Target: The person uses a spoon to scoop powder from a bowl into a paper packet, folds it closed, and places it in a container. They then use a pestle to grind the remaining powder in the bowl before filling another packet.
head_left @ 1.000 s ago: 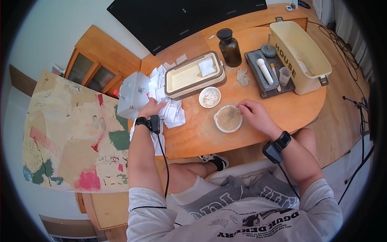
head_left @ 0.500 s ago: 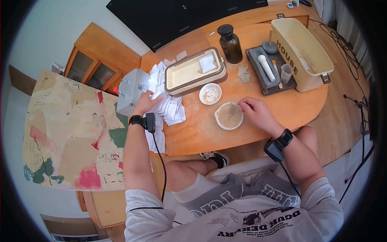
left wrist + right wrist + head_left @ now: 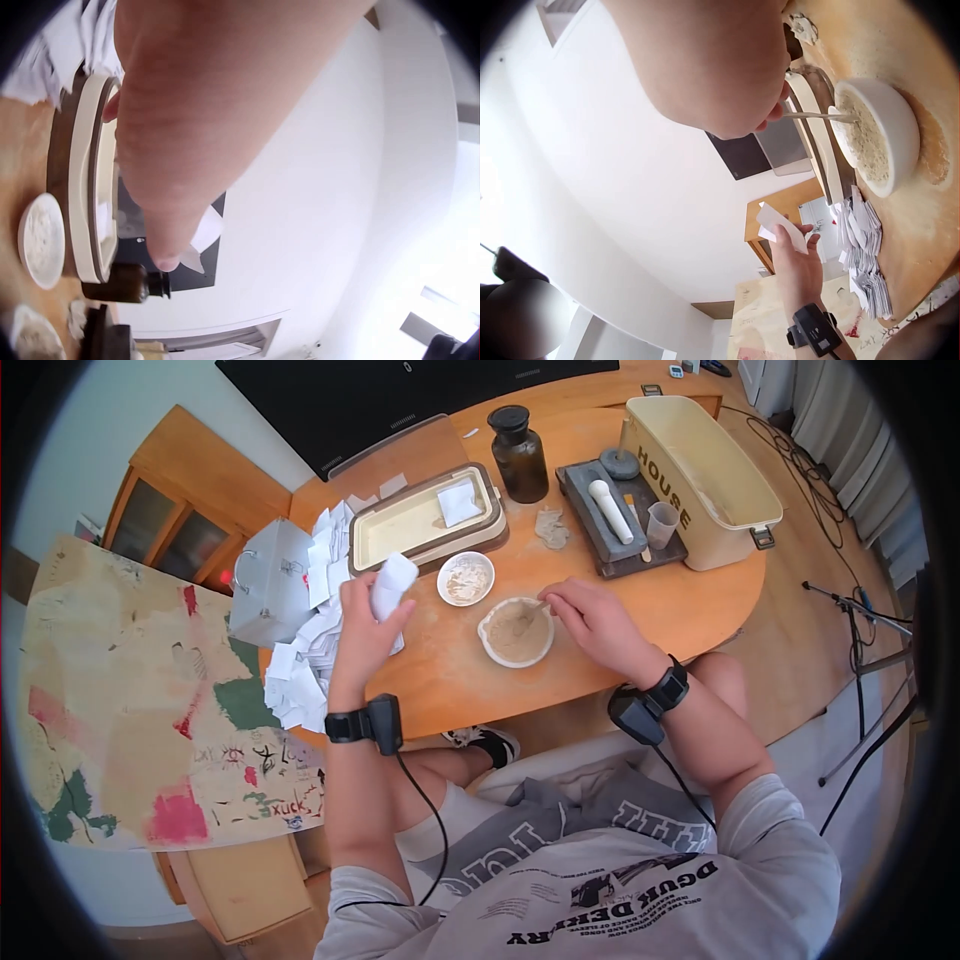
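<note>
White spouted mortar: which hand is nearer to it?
Right. The right hand is beside the mortar, pinching a thin utensil in its powder; the left hand is farther off to its left, holding white paper.

A pale wall [image 3: 245, 425] backs a wooden cabinet [image 3: 195, 445] (dark-paned), with curtains [image 3: 845, 440] hanging near a wood floor [image 3: 795, 625].

A black screen [image 3: 400, 402] is cut off by the head view's top edge; a paint-splashed board [image 3: 140, 690] is seen at left, a cabinet [image 3: 187, 480] at upper left, cables [image 3: 812, 468] at upper right.
</note>
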Demonstrator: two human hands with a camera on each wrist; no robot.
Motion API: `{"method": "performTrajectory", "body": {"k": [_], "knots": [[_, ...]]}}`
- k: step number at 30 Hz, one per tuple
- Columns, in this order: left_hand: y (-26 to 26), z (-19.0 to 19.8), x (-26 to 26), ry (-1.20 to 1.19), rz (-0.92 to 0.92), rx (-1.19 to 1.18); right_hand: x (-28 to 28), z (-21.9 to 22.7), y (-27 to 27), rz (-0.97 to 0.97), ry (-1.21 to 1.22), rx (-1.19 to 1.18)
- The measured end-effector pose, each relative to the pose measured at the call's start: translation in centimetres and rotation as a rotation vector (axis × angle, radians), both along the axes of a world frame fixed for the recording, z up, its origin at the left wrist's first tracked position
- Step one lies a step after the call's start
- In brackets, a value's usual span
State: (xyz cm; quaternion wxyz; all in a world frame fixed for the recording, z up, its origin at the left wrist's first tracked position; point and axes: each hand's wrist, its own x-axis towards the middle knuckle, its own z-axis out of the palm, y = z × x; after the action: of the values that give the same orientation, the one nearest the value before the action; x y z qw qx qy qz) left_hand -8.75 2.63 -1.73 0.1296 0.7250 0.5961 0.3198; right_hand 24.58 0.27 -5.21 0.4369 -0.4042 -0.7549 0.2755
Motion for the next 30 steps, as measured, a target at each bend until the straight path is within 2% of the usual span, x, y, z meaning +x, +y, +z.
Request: {"method": "performTrajectory", "body": {"k": [3,5,7,9,12,19,21,23,28,30], "knots": [[-1.2,-2.2,1.9,-0.129,-0.027,-0.114,0.2,0.5,0.1,-0.023,-0.033,0.020],[-2.0,-3.4,3.1,-0.343,-0.072,-0.224,0.2,0.6,0.4,-0.036,-0.025,0.073],[-2.1,-4.1,3.1,-0.311,-0.072,-0.265,0.1,0.8,0.3,-0.039,-0.049,0.066],[-2.5,-3.6,3.5,-0.130,-0.087,-0.203,-0.2,0.7,0.3,-0.036,-0.074,0.050],[-2.6,-3.0,3.8,-0.148,-0.085,-0.216,-1.0,0.2,0.6,-0.003,-0.089,0.122],[-3.1,-3.6,4.0,-0.133,-0.120,-0.184,-1.6,-0.7,1.4,0.087,-0.127,-0.049],[-3.1,-3.8,4.0,-0.122,-0.134,-0.065,-1.5,-0.9,1.7,0.104,-0.120,-0.084],[-3.3,-3.4,4.1,-0.135,-0.137,-0.101,-1.3,-1.2,1.9,0.156,-0.124,-0.096],[-3.4,-3.3,3.7,-0.130,-0.146,-0.102,-0.7,0.0,1.5,0.136,-0.116,-0.186],[-3.4,-3.4,3.4,-0.115,-0.132,-0.004,-0.8,0.7,1.3,0.110,-0.096,-0.198]]}}
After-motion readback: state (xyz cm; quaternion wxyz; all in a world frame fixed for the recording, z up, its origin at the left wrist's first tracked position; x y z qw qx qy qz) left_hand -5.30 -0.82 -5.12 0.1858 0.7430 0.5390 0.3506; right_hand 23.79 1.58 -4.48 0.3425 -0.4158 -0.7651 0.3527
